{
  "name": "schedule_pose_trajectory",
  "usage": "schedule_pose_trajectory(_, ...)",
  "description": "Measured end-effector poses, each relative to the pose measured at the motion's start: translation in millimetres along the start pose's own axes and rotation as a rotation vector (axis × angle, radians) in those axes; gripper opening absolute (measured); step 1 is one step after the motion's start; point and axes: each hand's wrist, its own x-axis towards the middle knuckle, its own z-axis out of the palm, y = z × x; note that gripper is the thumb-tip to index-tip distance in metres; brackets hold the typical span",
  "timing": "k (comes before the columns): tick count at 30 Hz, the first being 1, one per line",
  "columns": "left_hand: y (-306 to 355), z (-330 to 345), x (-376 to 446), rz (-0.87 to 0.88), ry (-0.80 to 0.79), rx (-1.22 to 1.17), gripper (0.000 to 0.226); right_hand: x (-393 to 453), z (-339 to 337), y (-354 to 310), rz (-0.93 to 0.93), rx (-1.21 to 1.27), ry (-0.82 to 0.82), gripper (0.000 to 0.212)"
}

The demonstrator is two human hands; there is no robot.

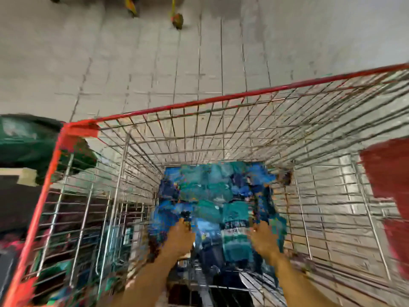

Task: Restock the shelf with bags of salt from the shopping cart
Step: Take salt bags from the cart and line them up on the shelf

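I look down into a wire shopping cart [199, 129] with a red rim. Blue and teal bags of salt [217, 191] lie piled on its bottom. Both my arms reach down into the cart. My left hand [180, 237] is at the left side of the nearest bags and my right hand [263, 238] at their right side. The picture is badly smeared there, so whether the fingers curl round a bag does not show.
Grey tiled floor [177, 63] stretches beyond the cart. A dark green bag [24, 138] lies left of the cart corner above a dark shelf edge. A red object [389, 173] stands at the right. Yellow-handled tools [177, 18] rest on the floor far ahead.
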Motion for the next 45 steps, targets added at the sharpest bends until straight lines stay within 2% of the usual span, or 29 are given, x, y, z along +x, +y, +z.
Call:
schedule_pose_trajectory(1,-7.2,12.9,11.6,-0.023,-0.003,0.04,0.034,10.7,10.0,10.7,0.033,-0.058,-0.042,0.016)
schedule_pose_trajectory(3,-17.3,33.1,35.3,-0.058,0.016,0.074,0.013,37.7,27.3,26.9,0.089,-0.155,-0.076,0.05)
schedule_pose_trajectory(6,-24.0,57.8,74.9,-0.068,0.014,0.025,0.055,64.1,45.3,36.4,0.161,-0.165,-0.084,0.077)
schedule_pose_trajectory(8,-16.0,68.0,103.5,-0.078,0.087,0.08,0.065,74.9,55.5,42.6,0.196,-0.266,0.001,0.094)
schedule_pose_trajectory(10,-5.4,72.4,131.3,-0.067,0.25,0.179,0.073,79.6,61.4,47.1,0.176,-0.377,0.125,0.094)
schedule_pose_trajectory(12,5.3,68.2,158.4,-0.141,0.389,0.251,0.081,84.9,67.4,47.9,0.197,-0.379,0.198,0.085)
schedule_pose_trajectory(13,6.6,64.5,173.2,-0.184,0.428,0.241,0.084,88.7,71.0,49.1,0.229,-0.396,0.223,0.088)
schedule_pose_trajectory(17,-3.0,44.8,225.0,-0.252,0.292,0.115,0.103,98.0,79.0,47.5,0.232,-0.546,0.226,0.117)
schedule_pose_trajectory(20,-4.6,40.4,241.1,-0.251,0.204,-0.09,0.114,107.6,74.4,52.1,0.258,-0.393,0.238,0.121)
schedule_pose_trajectory(22,-1.9,41.5,248.2,-0.284,0.184,-0.153,0.119,111.5,75.2,54.8,0.24,-0.415,0.246,0.12)
schedule_pose_trajectory(25,2.6,39.6,257.6,-0.321,0.166,-0.139,0.103,102.4,84.2,54.3,0.169,-0.566,0.326,0.105)
schedule_pose_trajectory(28,7.1,39.2,259.2,-0.33,0.273,-0.154,0.083,93.0,96.8,53.0,0.072,-0.651,0.445,0.087)
schedule_pose_trajectory(30,8.7,41.6,261.3,-0.317,0.337,-0.226,0.076,92.7,104.7,52.2,0.066,-0.66,0.412,0.089)
schedule_pose_trajectory(33,7.1,40.6,267.0,-0.333,0.255,-0.49,0.073,100.6,107.0,48.4,0.189,-0.518,0.337,0.101)
schedule_pose_trajectory(36,6.9,34.5,266.4,-0.306,0.202,-0.501,0.06,106.9,105.9,48.7,0.249,-0.435,0.308,0.102)
schedule_pose_trajectory(39,11.1,28.2,262.1,-0.264,0.171,-0.486,0.051,102.0,105.5,48.0,0.254,-0.448,0.309,0.09)
schedule_pose_trajectory(41,14.5,23.7,254.7,-0.263,0.128,-0.54,0.035,97.0,106.2,47.2,0.243,-0.454,0.295,0.078)
schedule_pose_trajectory(45,9.6,15.2,225.2,-0.189,0.041,-0.635,0.012,86.1,109.6,45.6,0.167,-0.304,0.283,0.059)
